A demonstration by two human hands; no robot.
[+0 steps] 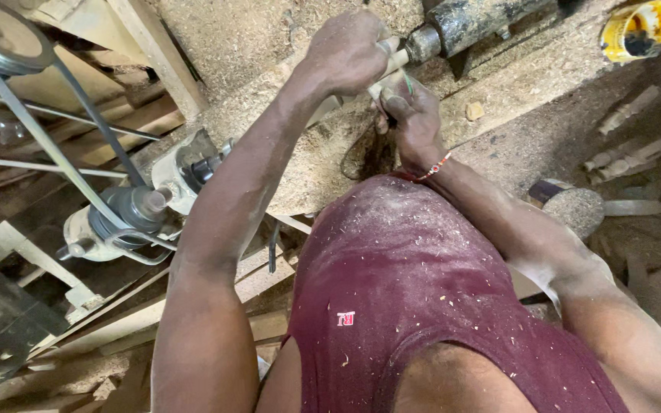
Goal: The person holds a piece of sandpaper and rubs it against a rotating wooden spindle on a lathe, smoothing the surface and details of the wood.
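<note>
Turning step judged in hand: pale wooden piece was mounted at the dark lathe spindle. Left hand was clenched over it; right hand was gripped on a tool, mostly hidden. Steady tool pressure judged needed next.

Belt motor left of bench, tin on bench at right, turned pieces beside

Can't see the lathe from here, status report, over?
Left hand and right hand both gripping pale wooden piece at dark lathe spindle. Sawdust everywhere, nothing blocking.
</note>
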